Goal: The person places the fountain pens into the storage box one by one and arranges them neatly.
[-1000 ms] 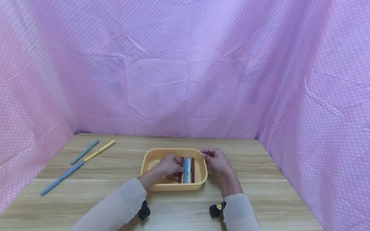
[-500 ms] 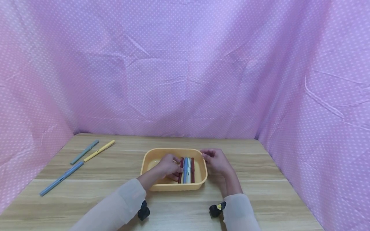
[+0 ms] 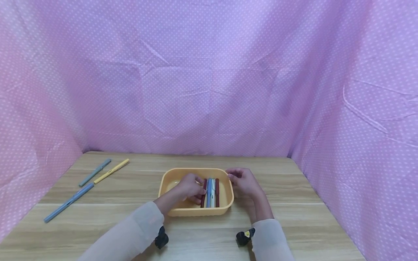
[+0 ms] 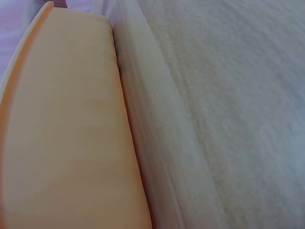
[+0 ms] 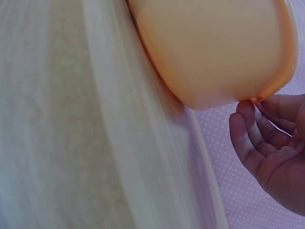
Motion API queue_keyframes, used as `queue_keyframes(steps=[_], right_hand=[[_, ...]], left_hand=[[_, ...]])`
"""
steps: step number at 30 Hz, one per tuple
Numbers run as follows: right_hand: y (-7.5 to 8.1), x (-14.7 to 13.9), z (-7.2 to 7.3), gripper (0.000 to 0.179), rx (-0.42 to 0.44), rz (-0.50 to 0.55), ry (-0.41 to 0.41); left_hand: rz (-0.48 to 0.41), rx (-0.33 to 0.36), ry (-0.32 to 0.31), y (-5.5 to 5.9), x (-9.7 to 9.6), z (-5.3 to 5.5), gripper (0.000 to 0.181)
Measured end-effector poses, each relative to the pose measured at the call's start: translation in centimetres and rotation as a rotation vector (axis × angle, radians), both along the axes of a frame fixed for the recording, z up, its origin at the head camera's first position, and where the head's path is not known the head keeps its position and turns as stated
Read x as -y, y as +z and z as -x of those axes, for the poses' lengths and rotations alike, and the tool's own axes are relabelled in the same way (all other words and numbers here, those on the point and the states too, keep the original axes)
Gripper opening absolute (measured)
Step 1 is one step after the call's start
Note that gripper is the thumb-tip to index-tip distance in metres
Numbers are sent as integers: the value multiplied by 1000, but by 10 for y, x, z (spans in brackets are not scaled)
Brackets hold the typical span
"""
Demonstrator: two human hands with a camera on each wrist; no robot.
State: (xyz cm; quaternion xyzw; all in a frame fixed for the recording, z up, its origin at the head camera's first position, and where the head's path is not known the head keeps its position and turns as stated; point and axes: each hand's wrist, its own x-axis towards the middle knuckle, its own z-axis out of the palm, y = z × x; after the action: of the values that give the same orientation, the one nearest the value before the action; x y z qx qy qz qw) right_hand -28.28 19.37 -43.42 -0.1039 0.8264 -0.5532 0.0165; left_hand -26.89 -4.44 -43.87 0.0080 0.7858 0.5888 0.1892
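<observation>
A yellow plastic tray [image 3: 197,212] sits at the middle of the table, its side wall [image 4: 71,119] filling much of the left wrist view. Inside it, to the right, capped pens lie in a row: a dark red pen [image 3: 203,199], a blue pen [image 3: 209,195], a pale whitish pen [image 3: 213,195] and another dark red pen [image 3: 217,194]. My left hand [image 3: 187,186] reaches over the front rim and pinches the leftmost dark red pen, partly covering it. At the back right corner, my right hand [image 3: 246,182] pinches the tray's rim between thumb and fingers.
On the left of the wooden table [image 3: 137,224] lie three more pens: a grey-green pen [image 3: 94,173], a yellow pen [image 3: 111,171] and a blue pen [image 3: 69,203]. Pink dotted cloth [image 3: 196,90] hangs behind the table and along both sides.
</observation>
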Motion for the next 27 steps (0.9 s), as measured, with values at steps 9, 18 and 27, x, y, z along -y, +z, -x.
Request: queue_keyframes(steps=[9, 18, 27], right_hand=[[1, 2, 0, 18, 17, 1, -24], [1, 2, 0, 18, 13, -6, -31], [2, 2, 0, 19, 23, -6, -31]], left_hand=[[8, -16, -8, 0, 1, 0, 37], [40, -18, -9, 3, 2, 0, 38], [54, -36, -21, 6, 7, 3, 43]])
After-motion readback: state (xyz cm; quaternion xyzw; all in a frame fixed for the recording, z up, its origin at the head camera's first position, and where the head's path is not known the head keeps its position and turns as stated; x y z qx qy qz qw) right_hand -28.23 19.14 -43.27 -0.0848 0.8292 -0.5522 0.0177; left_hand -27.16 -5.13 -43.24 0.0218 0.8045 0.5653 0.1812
